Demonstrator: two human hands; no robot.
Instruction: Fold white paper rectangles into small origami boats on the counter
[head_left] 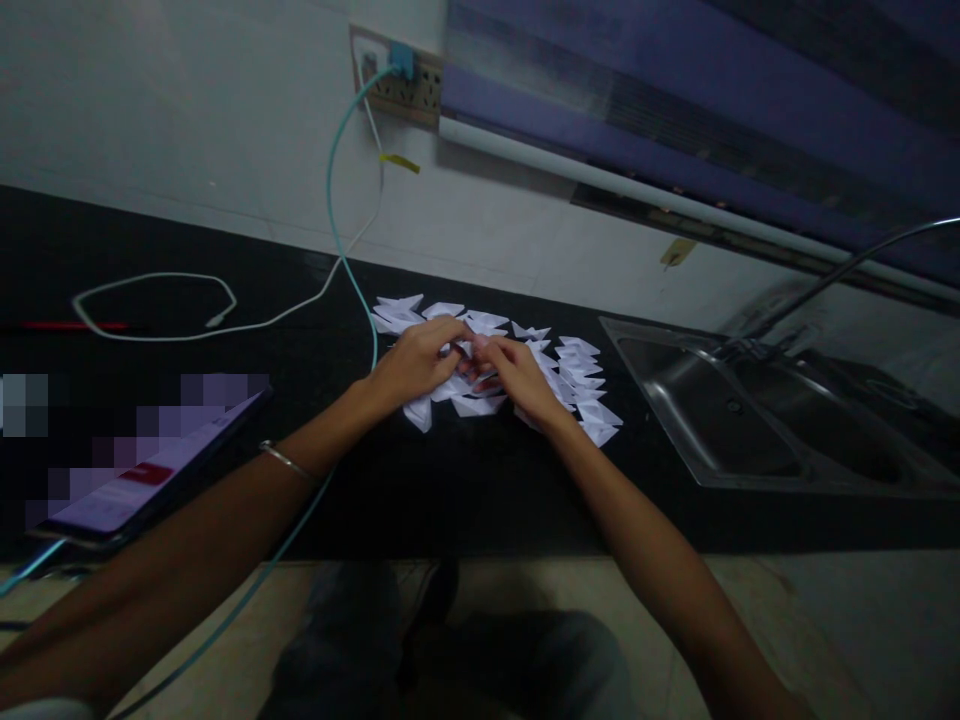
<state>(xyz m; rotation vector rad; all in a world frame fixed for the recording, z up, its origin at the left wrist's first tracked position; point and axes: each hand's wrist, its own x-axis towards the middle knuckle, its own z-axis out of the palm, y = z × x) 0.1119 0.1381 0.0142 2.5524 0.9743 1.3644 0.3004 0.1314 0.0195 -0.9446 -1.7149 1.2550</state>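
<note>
Closest to me is the bare left forearm (187, 545), a thin silver metal bangle (287, 459) near its wrist, and past it I've got both hands over the cluster. The left hand (424, 360) curls inward, the right hand (521, 378) comes in opposite, fingers bent and bunched close together; whether they pinch a piece, I cannot tell from here. Under and around them, the angular folded white paper pieces (480, 405) lie spread on the black tabletop (442, 500). Progress, then: I'd judge plenty of folding done, with the pieces at right lying in an overlapping row. No flat sheet shows among them, but the hands hide the middle, so what's left I can't count. Now, edges! The pale wall (225, 150) stands close behind, the stainless-steel sink (690, 390) sits just to the right, and a slim teal cable (330, 190) runs behind the left wrist. My best room is the strip toward the tabletop's front edge.
</note>
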